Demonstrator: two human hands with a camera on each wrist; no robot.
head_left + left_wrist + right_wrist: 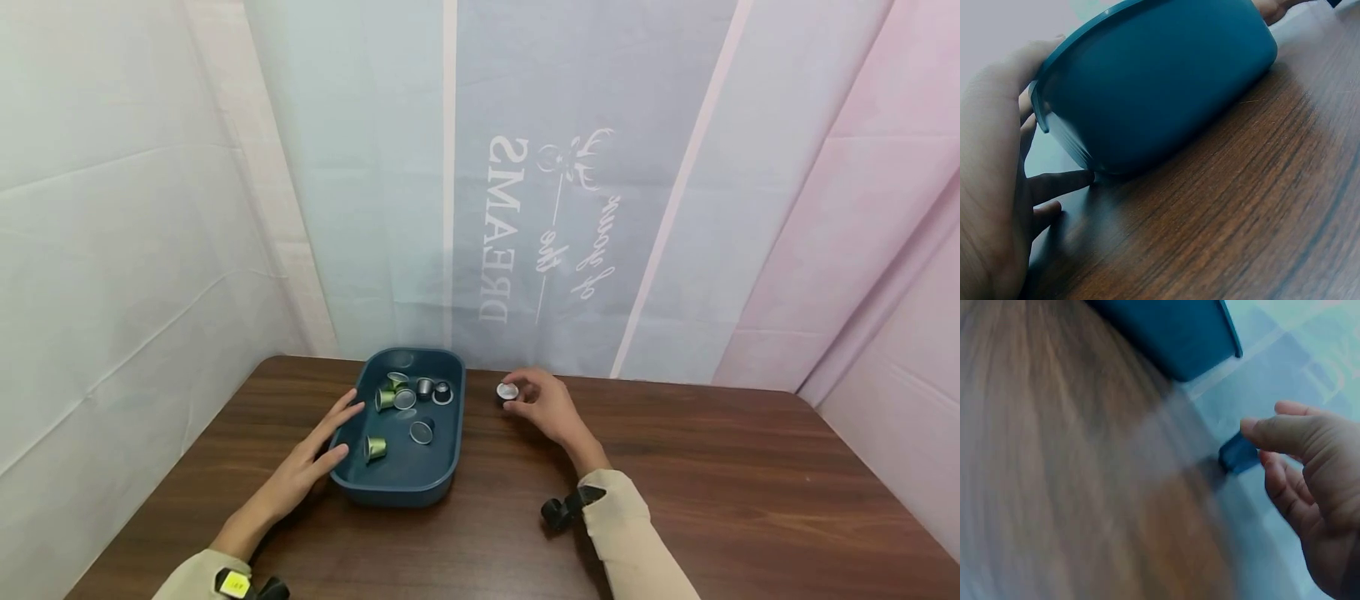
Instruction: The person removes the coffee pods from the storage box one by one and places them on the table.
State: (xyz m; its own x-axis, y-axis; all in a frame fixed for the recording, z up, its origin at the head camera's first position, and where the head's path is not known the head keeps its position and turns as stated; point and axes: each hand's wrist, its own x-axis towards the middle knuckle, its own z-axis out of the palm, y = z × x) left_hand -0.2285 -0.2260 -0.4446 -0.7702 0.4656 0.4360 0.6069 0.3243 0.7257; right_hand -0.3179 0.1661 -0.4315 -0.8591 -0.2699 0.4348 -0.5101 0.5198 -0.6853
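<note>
My right hand pinches a dark coffee capsule between thumb and fingers, to the right of the blue basin. Its silver lid faces up in the head view; in the right wrist view the dark body of the capsule shows below the thumb. At the left side of the blue basin, my left hand rests with fingers spread and fairly straight against the rim. Inside the basin lie several capsules: green ones such as this green capsule, and dark or silver-lidded ones like this capsule.
The dark wooden table runs wide to the right. A printed fabric backdrop hangs right behind its far edge, with more fabric at both sides. A black wrist camera is strapped to the right sleeve.
</note>
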